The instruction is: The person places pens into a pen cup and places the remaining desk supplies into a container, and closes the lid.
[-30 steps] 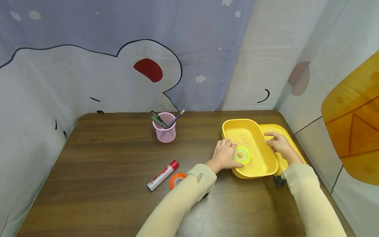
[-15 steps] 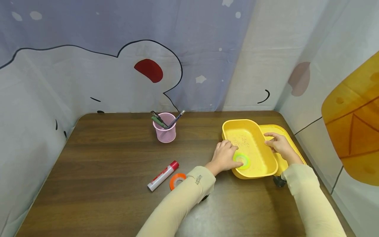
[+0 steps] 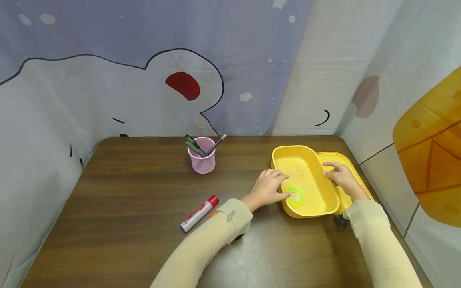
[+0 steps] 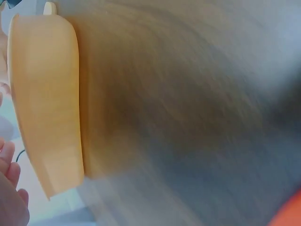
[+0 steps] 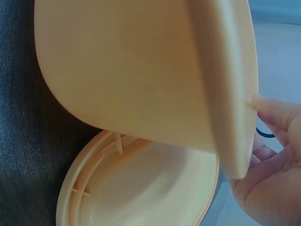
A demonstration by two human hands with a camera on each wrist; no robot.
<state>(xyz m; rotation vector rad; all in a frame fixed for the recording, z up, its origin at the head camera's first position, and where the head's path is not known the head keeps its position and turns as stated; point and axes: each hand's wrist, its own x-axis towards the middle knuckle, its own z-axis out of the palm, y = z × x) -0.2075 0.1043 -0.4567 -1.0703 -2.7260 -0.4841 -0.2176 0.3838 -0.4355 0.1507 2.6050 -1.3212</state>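
A yellow plastic box (image 3: 309, 176) stands at the right of the table, overlapping its yellow lid (image 3: 345, 160). Inside its front left part lies a green-yellow tape roll (image 3: 296, 196). My left hand (image 3: 264, 188), thumb and fingers spread apart, is at the box's left rim with nothing in it. With fingertips at the right rim, my right hand (image 3: 343, 180) holds the box; the right wrist view shows a fingertip of this hand (image 5: 277, 155) against the rim. Below the box there, the lid (image 5: 141, 188) shows its ribbed edge.
A pink cup (image 3: 203, 160) with several pens and a pencil stands at the back. A white and red glue stick (image 3: 198, 215) lies left of my left sleeve. An orange tape roll (image 3: 212, 215) is mostly hidden by that sleeve. Curtains hang behind and beside the table.
My left hand has let go of the green-yellow tape roll, which now lies flat in the box, and has drawn back leftward. The right hand stays at the rim.
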